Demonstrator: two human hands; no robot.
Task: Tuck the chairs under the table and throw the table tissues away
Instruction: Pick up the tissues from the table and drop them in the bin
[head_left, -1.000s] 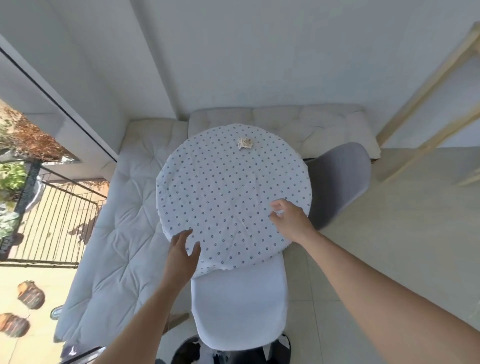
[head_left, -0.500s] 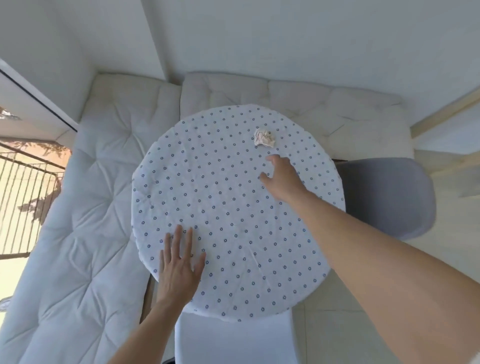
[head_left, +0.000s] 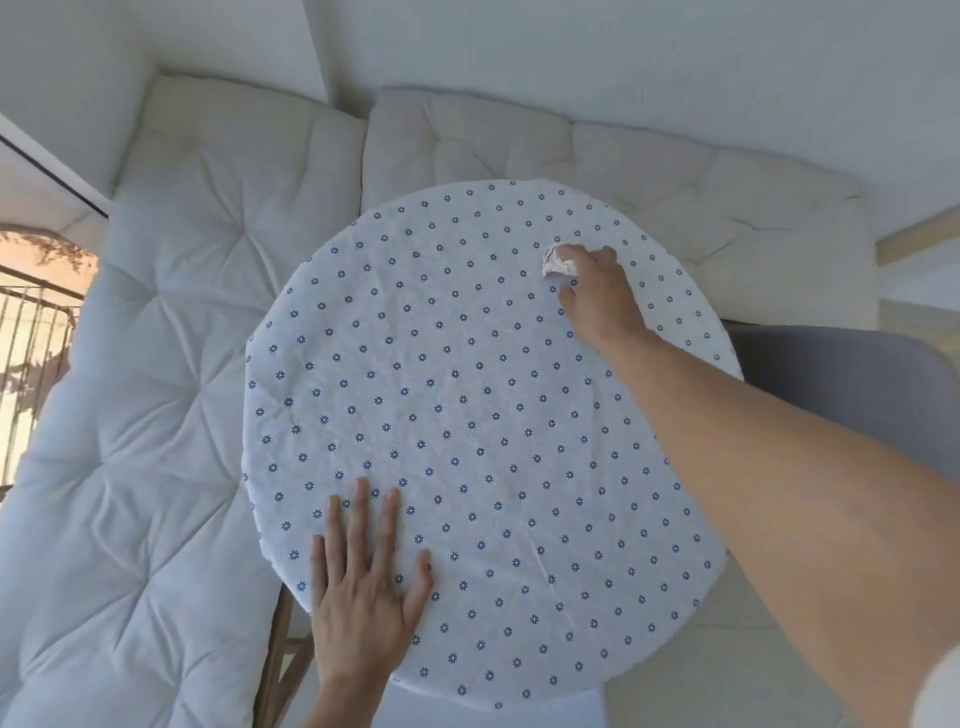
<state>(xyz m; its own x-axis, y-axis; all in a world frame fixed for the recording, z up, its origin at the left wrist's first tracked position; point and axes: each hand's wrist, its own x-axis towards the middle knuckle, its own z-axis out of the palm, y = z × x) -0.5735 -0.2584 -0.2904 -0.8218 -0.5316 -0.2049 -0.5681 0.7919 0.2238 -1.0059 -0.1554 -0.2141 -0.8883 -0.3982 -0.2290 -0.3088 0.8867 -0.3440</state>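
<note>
A round table (head_left: 467, 389) with a white cloth dotted in blue fills the middle of the view. A crumpled tissue (head_left: 555, 262) lies on its far right part. My right hand (head_left: 597, 291) reaches across the table and its fingers close around the tissue, which still rests on the cloth. My left hand (head_left: 363, 587) lies flat on the near left edge, fingers spread. A white chair (head_left: 493, 714) sits tucked under the near edge. A grey chair (head_left: 852, 395) stands at the right side of the table.
A white cushioned corner bench (head_left: 156, 364) wraps the table on the left and far side. A metal railing (head_left: 31, 364) stands at the far left. Wooden table legs (head_left: 280, 654) show below the near left edge. Tiled floor (head_left: 701, 691) lies to the right.
My right hand has moved from the table's near right edge across to the far side and closed on the tissue. My left hand has flattened on the cloth. The view has come closer over the table.
</note>
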